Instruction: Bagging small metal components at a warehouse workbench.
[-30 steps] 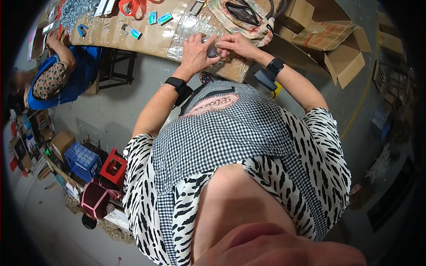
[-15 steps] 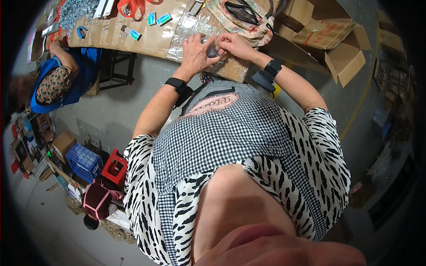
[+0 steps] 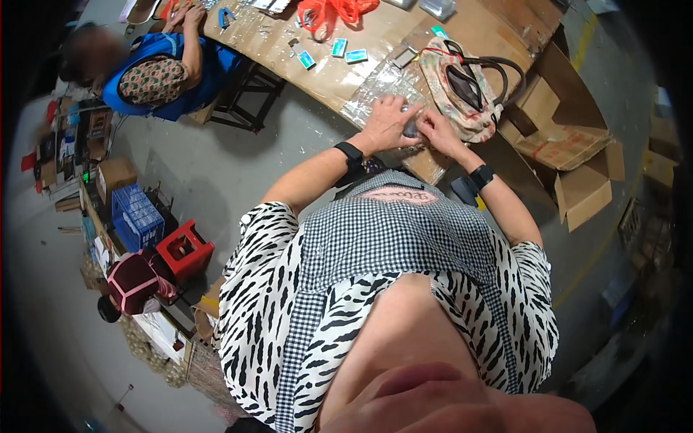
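Both hands are at the near edge of a cardboard-covered table (image 3: 328, 88). Between them is a small, greyish, see-through thing (image 3: 411, 130), partly hidden by fingers; its exact kind cannot be made out. My left hand (image 3: 388, 124) curls round its left side, thumb and fingertips closed on it. At its right side, my right hand (image 3: 440, 134) has thumb and fingers pinched together; what lies in the pinch is too small to see. Just beyond my right hand lies a floral cloth bag (image 3: 438, 72) with dark handles.
Small blue-green boxes (image 3: 356, 56) and orange-red plastic bags (image 3: 336, 13) lie farther back. Blue-handled pliers (image 3: 226, 17) rest near a co-worker in blue (image 3: 173, 72) at the left. An open cardboard box (image 3: 577, 151) stands right; a red stool (image 3: 185, 251) is behind left.
The view has swung, so table and hands appear farther right and lower. Both hands keep together round the small see-through thing, with slight finger shifts.
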Action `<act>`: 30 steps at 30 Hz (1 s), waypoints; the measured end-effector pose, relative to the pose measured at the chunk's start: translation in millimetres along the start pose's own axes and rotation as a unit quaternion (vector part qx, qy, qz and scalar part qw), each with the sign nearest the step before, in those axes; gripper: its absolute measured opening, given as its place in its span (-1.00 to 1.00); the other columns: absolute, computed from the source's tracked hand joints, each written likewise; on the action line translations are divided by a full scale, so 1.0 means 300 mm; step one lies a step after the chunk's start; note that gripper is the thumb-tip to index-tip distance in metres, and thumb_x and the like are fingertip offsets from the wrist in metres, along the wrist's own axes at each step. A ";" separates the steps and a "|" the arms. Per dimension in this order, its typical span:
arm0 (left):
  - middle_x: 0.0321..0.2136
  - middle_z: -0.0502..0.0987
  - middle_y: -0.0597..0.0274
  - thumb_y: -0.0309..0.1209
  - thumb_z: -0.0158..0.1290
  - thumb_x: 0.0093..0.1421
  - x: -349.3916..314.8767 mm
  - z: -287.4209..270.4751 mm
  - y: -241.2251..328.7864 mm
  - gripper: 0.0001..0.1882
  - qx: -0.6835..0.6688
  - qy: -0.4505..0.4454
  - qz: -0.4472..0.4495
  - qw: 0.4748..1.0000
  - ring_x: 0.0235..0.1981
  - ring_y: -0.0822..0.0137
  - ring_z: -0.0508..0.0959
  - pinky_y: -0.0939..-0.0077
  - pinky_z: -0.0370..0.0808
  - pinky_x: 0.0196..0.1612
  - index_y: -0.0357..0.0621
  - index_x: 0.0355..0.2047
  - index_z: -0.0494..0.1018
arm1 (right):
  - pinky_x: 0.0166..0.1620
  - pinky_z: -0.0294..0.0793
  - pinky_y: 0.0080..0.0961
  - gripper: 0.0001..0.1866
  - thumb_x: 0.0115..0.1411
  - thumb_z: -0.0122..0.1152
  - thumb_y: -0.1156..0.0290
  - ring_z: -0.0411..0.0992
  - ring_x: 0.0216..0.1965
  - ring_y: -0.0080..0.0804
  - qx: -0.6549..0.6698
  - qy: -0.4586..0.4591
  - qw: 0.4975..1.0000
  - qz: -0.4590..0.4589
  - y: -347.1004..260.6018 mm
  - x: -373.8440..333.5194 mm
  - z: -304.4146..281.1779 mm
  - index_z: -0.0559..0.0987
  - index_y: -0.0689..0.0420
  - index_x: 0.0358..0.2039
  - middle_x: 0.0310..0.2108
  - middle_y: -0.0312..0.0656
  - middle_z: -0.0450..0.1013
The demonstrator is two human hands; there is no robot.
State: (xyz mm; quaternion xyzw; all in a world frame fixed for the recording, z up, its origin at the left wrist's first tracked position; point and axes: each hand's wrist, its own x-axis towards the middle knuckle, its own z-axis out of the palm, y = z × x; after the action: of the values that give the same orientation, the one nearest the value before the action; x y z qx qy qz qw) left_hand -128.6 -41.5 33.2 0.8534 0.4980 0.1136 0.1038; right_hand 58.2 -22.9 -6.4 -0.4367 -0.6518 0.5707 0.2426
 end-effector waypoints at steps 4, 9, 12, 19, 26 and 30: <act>-0.20 0.35 0.05 0.13 0.18 -0.15 -0.017 -0.006 0.034 -0.17 -0.016 -0.023 0.022 0.999 -0.15 0.07 0.34 0.19 0.27 -0.16 0.19 0.15 0.26 | -0.43 0.38 -0.45 -0.84 0.15 0.03 0.39 0.41 -0.51 -0.40 -0.035 0.014 0.997 0.074 0.042 -0.049 0.021 0.40 0.24 -0.44 -0.56 -0.16 0.41; -0.19 0.35 0.05 0.15 0.18 -0.16 0.053 0.050 0.026 -0.20 0.003 -0.008 0.029 1.000 -0.14 0.08 0.34 0.19 0.25 -0.14 0.11 0.09 0.31 | -0.38 0.38 -0.41 -0.82 0.17 0.00 0.38 0.41 -0.47 -0.34 -0.046 0.011 0.999 0.016 0.073 -0.011 -0.041 0.39 0.24 -0.45 -0.54 -0.12 0.39; -0.17 0.37 0.06 0.14 0.19 -0.17 0.109 0.099 0.022 -0.20 0.008 0.002 -0.002 1.000 -0.13 0.09 0.35 0.20 0.25 -0.12 0.10 0.07 0.32 | -0.37 0.37 -0.35 -0.79 0.18 -0.02 0.36 0.41 -0.45 -0.23 -0.048 0.009 0.998 0.027 0.106 0.034 -0.087 0.38 0.27 -0.45 -0.54 -0.04 0.38; -0.17 0.38 0.11 0.10 0.19 -0.15 0.186 0.259 0.043 -0.25 0.021 0.022 -0.001 1.000 -0.13 0.11 0.35 0.21 0.26 -0.10 0.13 0.06 0.34 | -0.33 0.35 -0.22 -0.76 0.18 -0.02 0.35 0.38 -0.39 0.07 -0.095 0.038 0.994 -0.043 0.288 0.065 -0.159 0.36 0.31 -0.41 -0.48 0.13 0.38; -0.17 0.36 0.14 0.11 0.18 -0.13 0.217 0.337 0.077 -0.31 0.023 0.051 0.004 0.998 -0.15 0.14 0.34 0.23 0.26 -0.16 0.15 0.01 0.37 | -0.42 0.39 -0.60 -0.83 0.24 0.02 0.38 0.37 -0.49 -0.59 0.151 -0.025 0.988 0.017 0.398 0.047 -0.215 0.42 0.23 -0.41 -0.54 -0.27 0.42; -0.20 0.36 0.14 0.09 0.18 -0.14 0.221 0.333 0.082 -0.33 0.032 0.044 0.002 0.998 -0.15 0.14 0.34 0.23 0.25 -0.15 0.14 -0.01 0.39 | -0.44 0.39 -0.68 -0.89 0.22 0.06 0.46 0.38 -0.50 -0.63 0.224 0.007 0.974 0.022 0.379 0.043 -0.209 0.40 0.23 -0.41 -0.55 -0.31 0.41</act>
State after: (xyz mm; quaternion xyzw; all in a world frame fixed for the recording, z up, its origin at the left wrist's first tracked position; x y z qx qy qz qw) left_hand -46.8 -2.0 -48.7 0.8516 0.5037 0.1352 0.0538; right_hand 135.9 17.7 -102.8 -0.3893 -0.4962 0.7042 0.3261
